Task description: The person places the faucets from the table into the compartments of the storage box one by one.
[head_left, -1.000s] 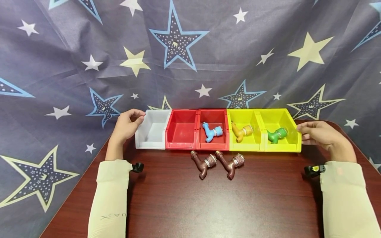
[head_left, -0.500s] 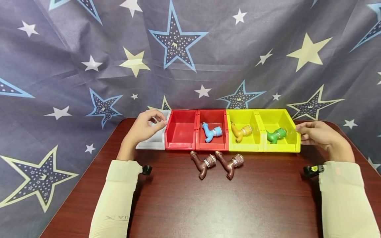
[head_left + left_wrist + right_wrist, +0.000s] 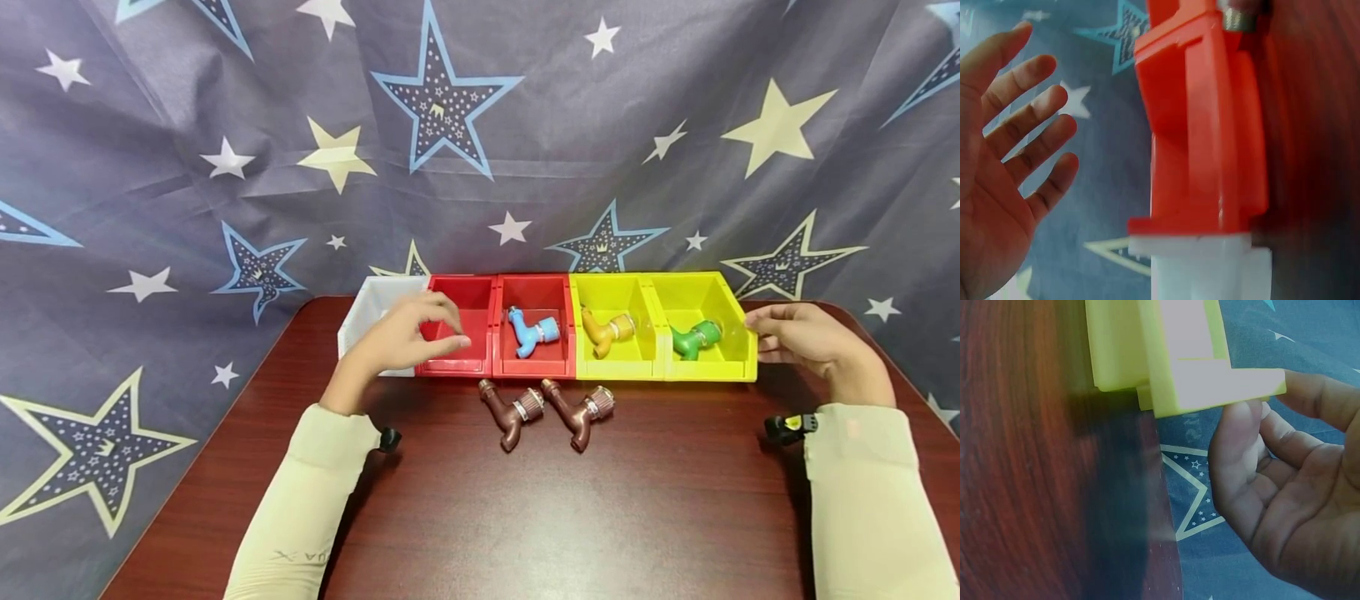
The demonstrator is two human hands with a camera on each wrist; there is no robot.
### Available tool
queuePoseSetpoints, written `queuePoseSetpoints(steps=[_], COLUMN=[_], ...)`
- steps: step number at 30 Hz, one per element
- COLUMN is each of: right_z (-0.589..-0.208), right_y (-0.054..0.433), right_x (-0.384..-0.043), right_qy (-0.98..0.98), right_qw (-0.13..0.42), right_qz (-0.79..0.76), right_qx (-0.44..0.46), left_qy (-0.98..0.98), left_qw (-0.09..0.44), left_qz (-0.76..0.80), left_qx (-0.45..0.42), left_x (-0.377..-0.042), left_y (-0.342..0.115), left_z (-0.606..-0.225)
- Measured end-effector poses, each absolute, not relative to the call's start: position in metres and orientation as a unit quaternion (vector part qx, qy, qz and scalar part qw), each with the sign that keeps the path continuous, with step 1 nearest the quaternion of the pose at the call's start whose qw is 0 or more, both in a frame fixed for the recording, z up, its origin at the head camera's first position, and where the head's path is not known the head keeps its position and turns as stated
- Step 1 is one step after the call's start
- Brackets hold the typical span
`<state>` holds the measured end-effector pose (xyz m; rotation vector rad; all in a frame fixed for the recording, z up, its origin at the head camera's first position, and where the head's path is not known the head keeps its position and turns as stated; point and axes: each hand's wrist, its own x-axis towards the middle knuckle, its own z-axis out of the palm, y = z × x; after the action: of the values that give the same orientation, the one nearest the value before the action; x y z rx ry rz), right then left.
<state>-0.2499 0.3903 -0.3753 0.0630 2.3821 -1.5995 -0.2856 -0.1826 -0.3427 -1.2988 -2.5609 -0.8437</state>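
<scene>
the table [image 3: 600, 517] bears the row of bins [image 3: 622, 372]. above the row's left end hangs the left hand [image 3: 401, 337], fingers relaxed; the right hand [image 3: 813, 340] pinches its right wall. two brown taps [image 3: 513, 417] lie before it; a blue tap [image 3: 528, 333], yellow tap [image 3: 606, 335] and green tap [image 3: 692, 340] inside.

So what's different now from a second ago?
The left hand came away from the outer edge of the white bin and moved right, to the neighbouring red bin, holding nothing. The right hand stayed at the outermost yellow bin; the row of bins and the taps stayed put.
</scene>
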Motion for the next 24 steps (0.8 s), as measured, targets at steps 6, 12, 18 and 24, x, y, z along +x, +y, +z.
queuePoseSetpoints(steps=[6, 12, 18, 24], right_z=[-0.375, -0.375, -0.374, -0.375], right_y=[0.391, 0.391, 0.39, 0.39], right_x=[-0.25, -0.251, -0.249, -0.251], right_qy=[0.822, 0.82, 0.817, 0.82], right_qw=[0.138, 0.141, 0.141, 0.139], right_qz=[-0.552, -0.555, -0.559, -0.555], right_qx=[0.018, 0.018, 0.025, 0.023], left_qy=[-0.854, -0.854, -0.85, -0.846], left_qw=[0.067, 0.051, 0.027, -0.017], left_qz=[-0.229, -0.178, -0.139, -0.113], left_qx=[-0.463, -0.485, -0.507, -0.521], left_x=[-0.269, -0.258, -0.249, -0.241], left_y=[-0.164, -0.149, -0.136, -0.129], left_z=[-0.35, -0.36, -0.366, -0.37])
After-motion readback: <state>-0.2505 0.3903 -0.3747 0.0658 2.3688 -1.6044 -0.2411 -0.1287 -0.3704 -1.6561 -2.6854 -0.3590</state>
